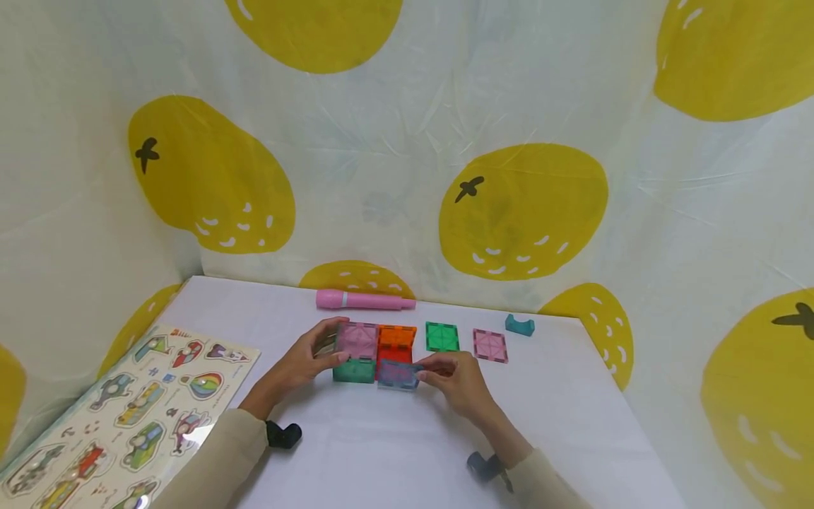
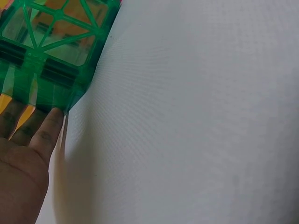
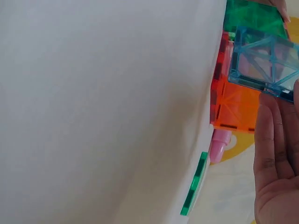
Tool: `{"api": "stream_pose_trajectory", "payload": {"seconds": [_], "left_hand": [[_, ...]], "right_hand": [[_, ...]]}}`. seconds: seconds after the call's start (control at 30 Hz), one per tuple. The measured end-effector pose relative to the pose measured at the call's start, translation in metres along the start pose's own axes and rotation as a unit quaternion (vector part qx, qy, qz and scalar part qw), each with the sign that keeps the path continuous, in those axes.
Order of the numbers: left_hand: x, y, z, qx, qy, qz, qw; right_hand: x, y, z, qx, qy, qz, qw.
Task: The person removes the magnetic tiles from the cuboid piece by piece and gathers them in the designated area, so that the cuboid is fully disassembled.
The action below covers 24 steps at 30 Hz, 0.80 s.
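Head view first: what has the left hand (image 1: 308, 357) got?

It grips the left side of a tile box (image 1: 354, 370), thumb toward the front and the other fingers up at the back corner, so they're clamped on it. The top of that box is pink, its front green, both see-through

And the orange tiles (image 1: 397, 334)?

They stand just to the right of the box, on the counter (image 1: 356, 438)

Then the right hand (image 1: 463, 382)?

Thumb and fingers pinch the right end of a blue tile (image 1: 398, 375), which is in front of the orange tiles. The right wrist camera shows that tile slanted across them; whether it touches them, I can't tell

What does the left wrist camera add?

Fingers (image 2: 46, 133) against the edge of the box's green side, with orange showing through it

Anything else near?

A green tile (image 1: 441, 337) lies flat beyond the right hand, and a loose pink tile (image 1: 490, 346) to its right. A teal curved piece (image 1: 519, 326) sits near the far edge, and a pink tube (image 1: 369, 301) lies behind the box and the orange tiles

And on the left?

A puzzle board (image 1: 235, 375) with pictures of vehicles and a balloon, beside the left forearm; behind the counter hangs a white curtain (image 1: 381, 198) printed with big yellow fruit
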<state>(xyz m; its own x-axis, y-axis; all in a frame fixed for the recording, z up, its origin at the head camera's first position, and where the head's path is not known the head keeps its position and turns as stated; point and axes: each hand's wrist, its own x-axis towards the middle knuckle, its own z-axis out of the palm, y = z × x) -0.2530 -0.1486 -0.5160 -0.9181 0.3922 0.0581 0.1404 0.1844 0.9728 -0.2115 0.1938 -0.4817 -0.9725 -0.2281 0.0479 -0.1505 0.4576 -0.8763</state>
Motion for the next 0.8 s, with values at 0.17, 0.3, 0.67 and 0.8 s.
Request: {"api": "stream_pose_trajectory", "payload": {"seconds": [0.17, 0.3, 0.67, 0.8], "left_hand": [[0.0, 0.001, 0.0, -0.003, 0.0, 0.0, 1.0], [-0.001, 0.002, -0.001, -0.006, -0.001, 0.005, 1.0], [-0.001, 0.003, 0.0, 0.003, -0.003, 0.009, 0.9999], [0.0, 0.003, 0.001, -0.001, -0.004, 0.011, 0.9999]], "right_hand": [[-0.008, 0.001, -0.015, 0.012, 0.023, 0.009, 0.9996], [-0.013, 0.004, -0.031, 0.0, 0.06, 0.027, 0.9978], [-0.023, 0.028, -0.097, -0.006, 0.145, 0.02, 0.9892], [-0.026, 0.04, -0.122, -0.015, 0.167, 0.013, 0.9858]]}}
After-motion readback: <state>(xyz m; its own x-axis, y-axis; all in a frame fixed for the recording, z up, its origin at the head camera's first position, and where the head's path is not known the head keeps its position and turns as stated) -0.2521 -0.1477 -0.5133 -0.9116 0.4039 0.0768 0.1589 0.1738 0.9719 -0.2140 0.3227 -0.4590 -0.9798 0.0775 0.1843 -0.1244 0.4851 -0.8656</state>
